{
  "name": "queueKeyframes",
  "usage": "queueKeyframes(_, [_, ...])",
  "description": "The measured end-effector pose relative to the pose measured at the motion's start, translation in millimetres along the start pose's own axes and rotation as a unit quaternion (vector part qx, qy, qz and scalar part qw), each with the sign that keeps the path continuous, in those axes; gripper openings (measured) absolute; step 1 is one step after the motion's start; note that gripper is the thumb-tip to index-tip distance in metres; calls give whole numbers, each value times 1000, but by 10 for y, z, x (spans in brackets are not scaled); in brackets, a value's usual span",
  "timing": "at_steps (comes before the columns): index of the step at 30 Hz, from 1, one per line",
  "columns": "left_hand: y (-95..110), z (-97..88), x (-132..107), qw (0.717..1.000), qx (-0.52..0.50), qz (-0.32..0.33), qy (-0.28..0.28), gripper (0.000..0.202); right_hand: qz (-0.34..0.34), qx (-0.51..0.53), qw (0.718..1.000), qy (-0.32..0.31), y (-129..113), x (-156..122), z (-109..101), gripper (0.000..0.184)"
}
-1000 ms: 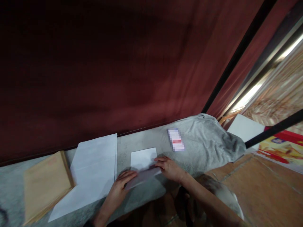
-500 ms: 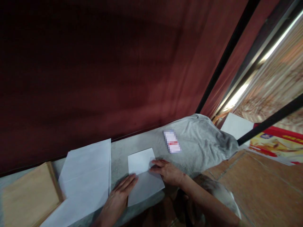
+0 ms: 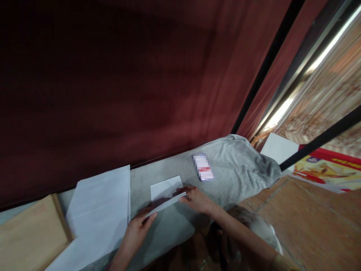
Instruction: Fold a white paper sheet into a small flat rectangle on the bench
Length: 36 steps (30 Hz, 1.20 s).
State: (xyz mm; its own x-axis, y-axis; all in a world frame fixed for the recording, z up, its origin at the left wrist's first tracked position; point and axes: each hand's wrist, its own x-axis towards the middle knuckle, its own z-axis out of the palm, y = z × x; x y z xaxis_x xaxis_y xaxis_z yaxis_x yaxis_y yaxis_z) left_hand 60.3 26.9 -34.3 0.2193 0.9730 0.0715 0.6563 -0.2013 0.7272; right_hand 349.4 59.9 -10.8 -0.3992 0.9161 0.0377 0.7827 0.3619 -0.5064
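Observation:
A creased sheet of white paper (image 3: pixel 165 187) lies on the grey cloth, its near half raised and seen almost edge-on. My left hand (image 3: pixel 140 222) pinches the left end of the raised part between thumb and fingers. At the right end, my right hand (image 3: pixel 194 198) grips the same sheet, thumb toward me. The far half rests flat behind the raised fold, partly shaded. Left of my left hand are larger white sheets (image 3: pixel 104 203), stacked, with a faint crease across them.
A stack of brown paper (image 3: pixel 31 233) sits at the far left. Beyond my right hand lies a blurred-out phone-like rectangle (image 3: pixel 203 167) on the grey cloth (image 3: pixel 237 162). Dark red fabric (image 3: pixel 126 94) rises behind. Black poles (image 3: pixel 267 67), a printed carton (image 3: pixel 327 165) and tiled floor (image 3: pixel 318 218) are at right.
The near half of the white sheet, flat under my hands before, has been lifted up. Both hands have gone from lying on the paper to gripping its side edges.

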Motion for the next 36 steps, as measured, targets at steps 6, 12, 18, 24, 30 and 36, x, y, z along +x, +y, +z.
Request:
queueKeyframes(6, [103, 92, 113, 993, -14, -94, 65, 42, 63, 6, 998, -6, -52, 145, 59, 20])
queueKeyframes(12, [155, 164, 207, 988, -31, -121, 95, 56, 112, -12, 994, 10, -101, 232, 139, 22])
queueKeyframes(18, [104, 202, 225, 985, -2, -143, 99, 53, 128, -52, 990, 22, -168, 230, 173, 22])
queueKeyframes(24, [107, 180, 267, 985, 33, -155, 73, 35, 139, -79, 986, 43, -221, 244, 194, 23])
queueKeyframes(30, [236, 145, 295, 974, 128, -183, 30, 31, 152, -82, 980, 97, -257, 217, 258, 43])
queueKeyframes(36, [389, 129, 317, 963, 172, -207, 9, 28, 91, -130, 978, 133, -309, 178, 321, 52])
